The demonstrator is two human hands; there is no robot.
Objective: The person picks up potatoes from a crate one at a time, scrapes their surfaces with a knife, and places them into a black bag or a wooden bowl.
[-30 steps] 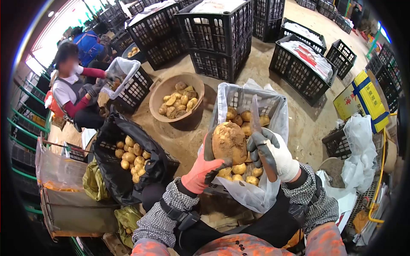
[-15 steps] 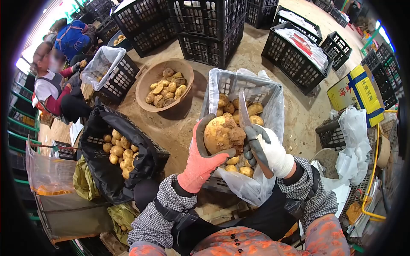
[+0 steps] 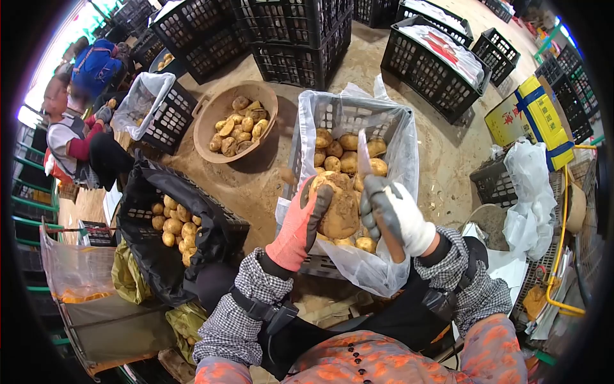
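Observation:
My left hand [image 3: 295, 225], in a pink glove with grey fingers, grips a large soil-covered potato [image 3: 341, 214]. In my right hand [image 3: 404, 216], gloved in white and grey, is a knife [image 3: 364, 155], its blade pointing up and away beside the potato and its wooden handle showing below the fist. Both hands are over the near part of a crate lined with clear plastic [image 3: 405, 137], which holds several potatoes [image 3: 348, 142]. A small blurred brown piece [image 3: 286, 174] shows just left of this crate.
A brown basin [image 3: 203, 137] of potatoes stands ahead to the left. Closer on the left is a crate with a black liner [image 3: 220, 240], also holding potatoes. Stacked black crates [image 3: 291, 61] stand beyond. Two people [image 3: 70, 137] sit at far left. A yellow box [image 3: 534, 121] is at right.
The potato has turned in my left hand, its soil-covered side now towards me, and the left thumb lies over its top. The blurred brown piece has appeared. The view has shifted slightly.

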